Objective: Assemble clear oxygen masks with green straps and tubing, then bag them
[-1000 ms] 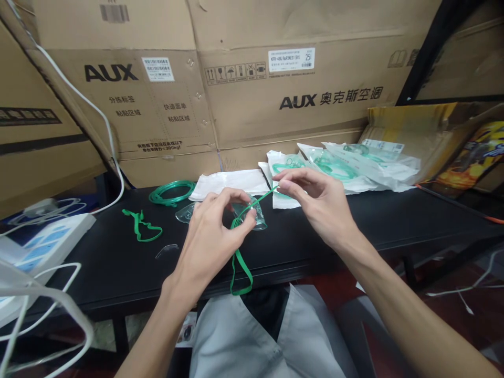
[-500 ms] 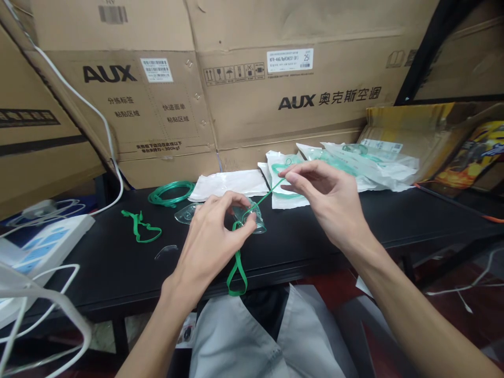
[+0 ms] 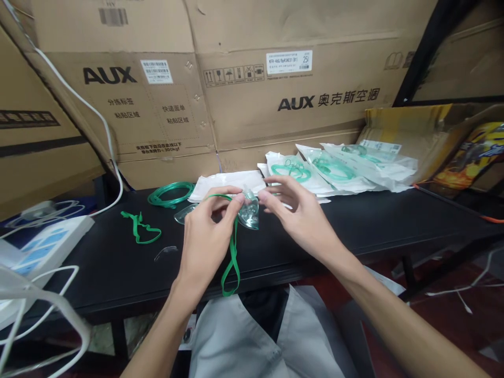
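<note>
My left hand (image 3: 208, 226) is closed, thumb and fingers pinching a green elastic strap (image 3: 233, 262) whose loop hangs down past the table's front edge. Right beside those fingertips is a clear plastic oxygen mask (image 3: 249, 212), tilted, its narrow nozzle upward. Whether the left fingers also grip the mask's edge is hard to see. My right hand (image 3: 293, 207) is open at the mask's right side, thumb and fingers apart with nothing visible between them. A second clear mask (image 3: 185, 213) lies partly hidden behind my left hand.
Another green strap (image 3: 142, 229) and a coil of green tubing (image 3: 170, 194) lie on the black table (image 3: 354, 226). Behind are a white packet (image 3: 220, 184) and several packs with masks and tubing (image 3: 328, 168). A power strip (image 3: 59, 247) with white cables stands left; large cardboard (image 3: 244, 121) forms the back.
My right hand has let go of the strap end it was pulling up to the right and has come down left toward the mask. The strap's free part now curves over my left hand.
</note>
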{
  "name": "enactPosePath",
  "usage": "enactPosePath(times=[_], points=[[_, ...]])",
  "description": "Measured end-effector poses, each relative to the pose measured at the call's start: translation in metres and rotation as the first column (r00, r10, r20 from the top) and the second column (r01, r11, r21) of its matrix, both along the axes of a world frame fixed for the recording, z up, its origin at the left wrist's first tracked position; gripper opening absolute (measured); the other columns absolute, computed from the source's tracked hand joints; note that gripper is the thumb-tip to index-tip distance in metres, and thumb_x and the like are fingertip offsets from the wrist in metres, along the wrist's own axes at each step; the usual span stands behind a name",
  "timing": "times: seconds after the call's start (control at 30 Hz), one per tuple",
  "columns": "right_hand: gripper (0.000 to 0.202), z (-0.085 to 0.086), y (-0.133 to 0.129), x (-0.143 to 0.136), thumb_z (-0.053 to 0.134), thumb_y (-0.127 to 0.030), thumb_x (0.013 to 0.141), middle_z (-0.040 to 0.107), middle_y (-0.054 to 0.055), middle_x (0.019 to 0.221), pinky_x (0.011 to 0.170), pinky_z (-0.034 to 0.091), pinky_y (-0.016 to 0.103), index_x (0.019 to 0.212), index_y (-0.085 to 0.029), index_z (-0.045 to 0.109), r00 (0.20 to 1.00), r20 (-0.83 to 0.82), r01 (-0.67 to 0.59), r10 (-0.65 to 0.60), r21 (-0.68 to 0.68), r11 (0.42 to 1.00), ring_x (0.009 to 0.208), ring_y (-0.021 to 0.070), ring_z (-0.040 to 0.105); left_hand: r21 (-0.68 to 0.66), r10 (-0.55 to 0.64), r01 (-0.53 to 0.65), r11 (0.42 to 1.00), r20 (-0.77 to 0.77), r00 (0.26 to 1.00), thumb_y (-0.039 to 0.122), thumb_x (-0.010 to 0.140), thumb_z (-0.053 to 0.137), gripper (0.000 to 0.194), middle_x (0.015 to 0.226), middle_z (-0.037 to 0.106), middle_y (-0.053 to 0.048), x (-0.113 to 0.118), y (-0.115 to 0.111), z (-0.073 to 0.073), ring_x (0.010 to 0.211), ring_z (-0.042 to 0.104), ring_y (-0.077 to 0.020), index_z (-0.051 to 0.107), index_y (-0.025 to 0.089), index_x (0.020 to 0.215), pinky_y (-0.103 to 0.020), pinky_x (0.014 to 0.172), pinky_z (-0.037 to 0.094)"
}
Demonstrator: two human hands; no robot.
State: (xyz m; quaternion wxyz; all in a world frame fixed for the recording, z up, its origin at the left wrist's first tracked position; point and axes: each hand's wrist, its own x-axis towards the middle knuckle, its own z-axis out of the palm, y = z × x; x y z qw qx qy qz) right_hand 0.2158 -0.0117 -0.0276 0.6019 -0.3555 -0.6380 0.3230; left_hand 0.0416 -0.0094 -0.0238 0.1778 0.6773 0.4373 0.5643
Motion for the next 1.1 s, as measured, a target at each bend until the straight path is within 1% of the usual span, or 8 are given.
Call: enactPosePath(times=[0.13,0.37,0.5,0.67,0.77,0.87,1.0,1.1], points=[[0.049,-0.007,0.007,-0.005,0.078,-0.048,0.085,0.073,0.008,0.11,0.09,0.061,0.037,0.123,-0.02,0.065,0.992,-0.05,-0.124,0.117,-0.173,0.977,0.103,0.0229,0.072,-0.077,-0.167,0.18,0.981,0.156,0.974,0.04,0.093,0.072,0.024,0.114,0.074,-0.001,0.002,-0.001,0.002,0.088,0.071,-0.0141,0.072,0.024,0.11,-0.021,0.077,0.055],[0.049,-0.005,0.009,0.004,0.084,-0.036,0.081,0.068,0.006,0.123,0.096,0.062,0.039,0.124,-0.023,0.064,0.946,-0.263,-0.231,0.187,-0.146,0.962,0.118,0.0245,0.068,-0.131,-0.274,0.313,0.941,0.251,0.928,0.036,0.094,0.072,0.026,0.107,0.076,0.0,-0.002,0.001,0.003,0.1,0.071,-0.0156,0.068,0.028,0.118,-0.023,0.089,0.055],[0.045,-0.003,0.011,0.011,0.085,-0.03,0.081,0.064,0.004,0.136,0.098,0.061,0.037,0.122,-0.027,0.067,0.949,-0.262,-0.207,0.176,-0.099,0.973,0.131,0.0249,0.059,-0.145,-0.35,0.374,0.916,0.171,0.921,0.034,0.09,0.075,0.023,0.116,0.075,-0.002,-0.006,0.005,0.002,0.112,0.068,-0.0211,0.073,0.026,0.112,-0.03,0.098,0.052],[0.047,-0.001,0.011,0.01,0.088,-0.026,0.076,0.063,0.001,0.139,0.117,0.046,0.038,0.119,-0.029,0.069,0.963,-0.208,-0.191,0.173,-0.071,0.979,0.136,0.0224,0.055,-0.173,-0.355,0.346,0.922,-0.023,0.935,0.04,0.092,0.072,0.024,0.109,0.075,-0.001,-0.007,0.008,-0.002,0.103,0.068,-0.0225,0.076,0.027,0.112,-0.032,0.089,0.052],[0.047,-0.001,0.01,0.008,0.088,-0.026,0.075,0.066,0.002,0.134,0.116,0.047,0.042,0.118,-0.026,0.069,0.952,-0.168,-0.272,0.256,-0.079,0.959,0.128,0.0248,0.061,-0.158,-0.327,0.311,0.937,-0.088,0.941,0.041,0.095,0.069,0.023,0.106,0.075,0.0,-0.008,0.008,-0.003,0.097,0.067,-0.0212,0.077,0.028,0.113,-0.031,0.083,0.05],[0.044,0.0,0.009,0.007,0.088,-0.025,0.074,0.069,0.002,0.122,0.111,0.049,0.04,0.113,-0.024,0.069,0.947,-0.119,-0.306,0.299,-0.038,0.951,0.119,0.023,0.065,-0.118,-0.222,0.203,0.972,-0.186,0.957,0.044,0.095,0.068,0.022,0.102,0.075,0.001,-0.008,0.006,-0.001,0.091,0.065,-0.0193,0.078,0.029,0.107,-0.03,0.079,0.047],[0.042,0.002,0.013,0.014,0.09,-0.027,0.071,0.07,0.001,0.113,0.106,0.051,0.038,0.106,-0.023,0.068,0.975,-0.065,-0.213,0.213,0.003,0.977,0.111,0.0217,0.067,-0.083,-0.088,0.066,0.994,-0.301,0.949,0.051,0.091,0.071,0.024,0.086,0.073,0.004,-0.009,0.002,0.003,0.073,0.06,-0.0154,0.078,0.03,0.1,-0.028,0.07,0.043],[0.043,0.006,0.017,0.026,0.089,-0.029,0.074,0.072,0.002,0.113,0.106,0.051,0.041,0.11,-0.024,0.068,0.989,0.017,-0.145,0.144,0.06,0.988,0.111,0.0227,0.067,-0.11,-0.074,0.036,0.993,-0.358,0.931,0.053,0.09,0.071,0.025,0.082,0.073,0.004,-0.016,0.002,0.007,0.072,0.06,-0.0161,0.077,0.03,0.096,-0.028,0.07,0.043]])
